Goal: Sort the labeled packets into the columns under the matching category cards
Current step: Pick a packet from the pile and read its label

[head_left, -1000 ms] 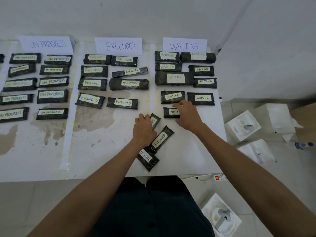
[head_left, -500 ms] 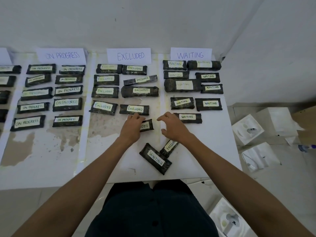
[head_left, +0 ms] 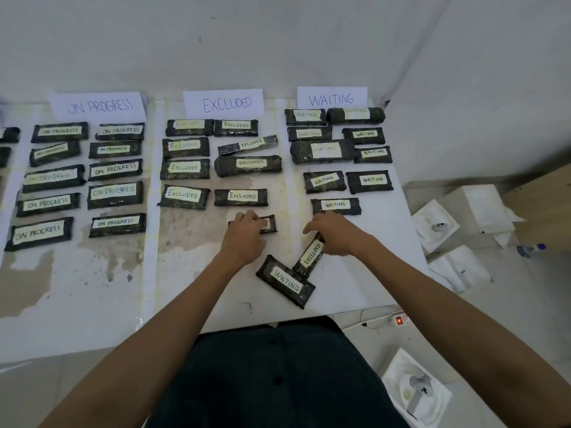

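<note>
**Spotter:** What do your fingers have?

**Operator:** On my left hand (head_left: 247,234) the fingers are bent over a small packet (head_left: 271,224) and cover most of its label. I hold it flat on the counter (head_left: 346,291), in the column under the EXCLUDED card (head_left: 223,103).

**Spotter:** And the right?

**Operator:** My right hand (head_left: 335,234) has its fingers closed narrowly on the far end of the EXCLUDED packet (head_left: 312,254). That packet's near end touches the WAITING packet (head_left: 285,281), which lies flat near the counter's front edge.
</note>
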A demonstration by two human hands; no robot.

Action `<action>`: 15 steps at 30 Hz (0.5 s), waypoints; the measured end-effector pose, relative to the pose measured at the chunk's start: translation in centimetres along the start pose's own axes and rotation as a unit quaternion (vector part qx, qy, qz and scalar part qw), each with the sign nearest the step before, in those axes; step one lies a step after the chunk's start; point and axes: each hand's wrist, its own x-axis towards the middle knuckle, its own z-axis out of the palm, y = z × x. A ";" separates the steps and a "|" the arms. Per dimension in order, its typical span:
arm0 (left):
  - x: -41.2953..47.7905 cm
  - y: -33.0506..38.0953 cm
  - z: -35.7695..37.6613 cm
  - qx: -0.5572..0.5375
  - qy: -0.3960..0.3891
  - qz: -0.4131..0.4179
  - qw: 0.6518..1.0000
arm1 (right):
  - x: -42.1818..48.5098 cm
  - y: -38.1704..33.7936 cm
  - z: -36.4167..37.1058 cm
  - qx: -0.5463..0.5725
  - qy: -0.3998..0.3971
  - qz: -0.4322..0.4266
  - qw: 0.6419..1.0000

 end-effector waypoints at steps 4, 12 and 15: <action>-2.0 2.1 0.9 -0.033 0.014 0.015 0.999 | -1.2 0.6 1.4 -0.066 -0.014 -0.020 0.998; -4.3 4.8 1.7 -0.075 0.009 0.030 0.997 | -1.9 0.9 2.3 -0.111 0.036 -0.049 0.992; -4.5 5.2 1.0 -0.090 0.015 0.026 0.995 | -2.1 1.2 1.6 -0.097 0.061 -0.049 0.992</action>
